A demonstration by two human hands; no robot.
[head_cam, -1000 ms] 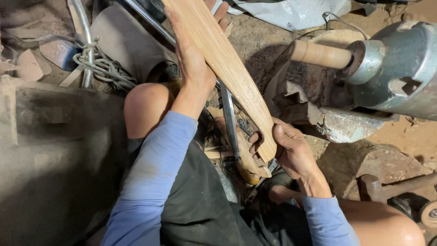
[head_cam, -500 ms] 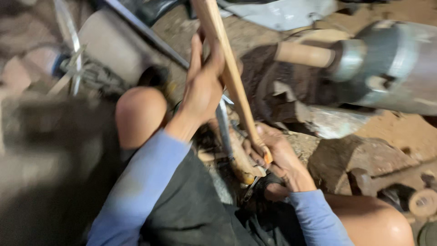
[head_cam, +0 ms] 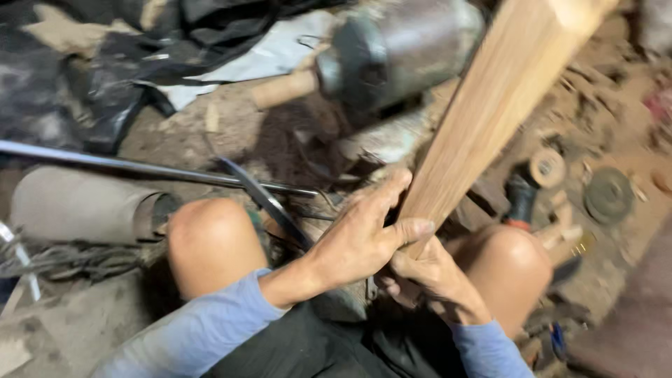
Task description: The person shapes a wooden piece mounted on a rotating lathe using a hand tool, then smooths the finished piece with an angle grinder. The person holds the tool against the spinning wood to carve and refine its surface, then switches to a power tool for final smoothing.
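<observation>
Both hands clasp the low end of a long pale wooden blank, left hand wrapped above, right hand beneath, between the knees. It looks roughly shaped, still unfinished. A metal blade lies on the dusty floor nearby.

Pretty dim, warm-toned shot, lit mostly from above. The wooden plank is caught brightest, while the upper left corner is swallowed by dark shadow. Motion blur is smeared over nearly everything, worst along the right edge and on the metal motor housing. Only the left hand is rendered halfway sharp.
</observation>
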